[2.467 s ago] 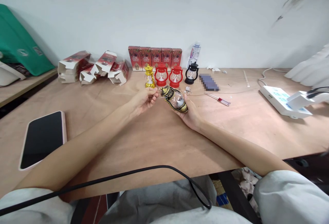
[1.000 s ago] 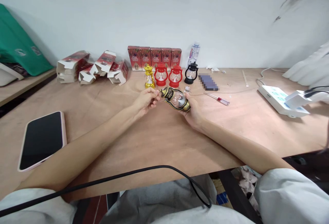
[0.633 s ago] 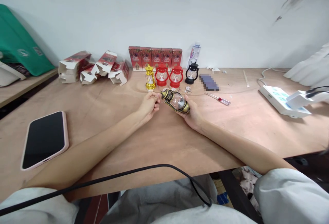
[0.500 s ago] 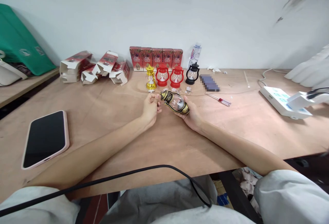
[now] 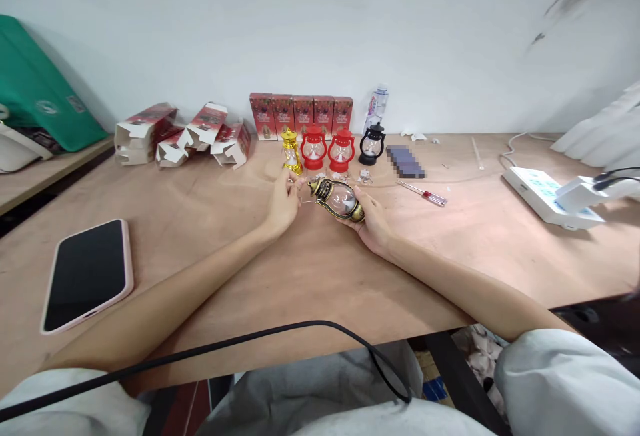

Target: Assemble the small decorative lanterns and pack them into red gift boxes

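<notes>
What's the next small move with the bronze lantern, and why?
Probably bring the left hand slightly toward the cap of the bronze lantern: it lies tilted in the right hand, cap facing the left hand, and a thin strand shows between them. Whether the left hand pinches it is too small to tell.

a pink-edged phone (image 5: pixel 87 276) lies on the desk (image 5: pixel 310 289).

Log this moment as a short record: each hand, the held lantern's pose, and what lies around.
right hand: holds bronze-coloured lantern
left hand: close to that lantern's top; grip unclear
pose: tilted, top toward the left hand
standing behind: gold lantern, two red lanterns, black lantern
by the wall: five red boxes in a row
right side: screwdriver, power strip
left side: phone, opened boxes
</notes>
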Action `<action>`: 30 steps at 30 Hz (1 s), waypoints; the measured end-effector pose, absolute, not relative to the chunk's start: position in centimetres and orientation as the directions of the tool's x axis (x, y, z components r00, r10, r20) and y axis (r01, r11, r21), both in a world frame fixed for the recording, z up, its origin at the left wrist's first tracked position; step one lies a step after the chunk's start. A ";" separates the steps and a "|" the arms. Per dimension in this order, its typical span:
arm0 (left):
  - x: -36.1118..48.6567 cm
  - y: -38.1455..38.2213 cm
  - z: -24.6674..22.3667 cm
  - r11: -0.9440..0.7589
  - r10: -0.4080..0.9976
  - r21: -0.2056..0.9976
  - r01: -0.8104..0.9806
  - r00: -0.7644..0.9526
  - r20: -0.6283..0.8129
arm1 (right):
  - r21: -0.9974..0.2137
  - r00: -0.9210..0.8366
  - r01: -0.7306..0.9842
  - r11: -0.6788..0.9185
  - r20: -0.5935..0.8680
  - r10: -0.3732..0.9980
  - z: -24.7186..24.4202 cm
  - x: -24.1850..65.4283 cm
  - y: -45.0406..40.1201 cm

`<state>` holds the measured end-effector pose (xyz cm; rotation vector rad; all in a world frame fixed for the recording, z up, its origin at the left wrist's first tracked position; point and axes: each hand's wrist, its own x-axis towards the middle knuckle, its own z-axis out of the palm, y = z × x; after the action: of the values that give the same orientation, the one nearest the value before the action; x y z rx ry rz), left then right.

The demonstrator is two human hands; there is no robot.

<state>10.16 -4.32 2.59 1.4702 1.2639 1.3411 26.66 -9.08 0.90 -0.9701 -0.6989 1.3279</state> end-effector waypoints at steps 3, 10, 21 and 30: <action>9.4 -3.4 2.4 -0.298 0.953 0.913 0.278 0.028 0.303 | -0.884 0.146 -0.465 -0.044 -0.126 0.981 1.1 26.6 -9.1; 8.9 -2.6 1.6 -0.360 0.931 0.896 0.261 0.168 0.325 | -0.882 0.144 -0.468 -0.048 -0.130 0.981 1.1 26.9 -8.7; 9.2 -2.8 1.0 -0.161 0.944 0.981 0.110 0.309 0.120 | -0.908 0.176 -0.419 -0.007 -0.089 0.980 1.1 26.7 -9.1; 9.1 -3.3 1.8 -0.026 0.891 0.999 -0.047 0.453 0.045 | -0.899 0.209 -0.439 0.010 -0.092 0.974 0.7 26.8 -8.7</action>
<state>9.06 -3.34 1.84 1.3929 0.8109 0.8992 26.77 -8.69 0.69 -1.0004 -0.6944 1.2536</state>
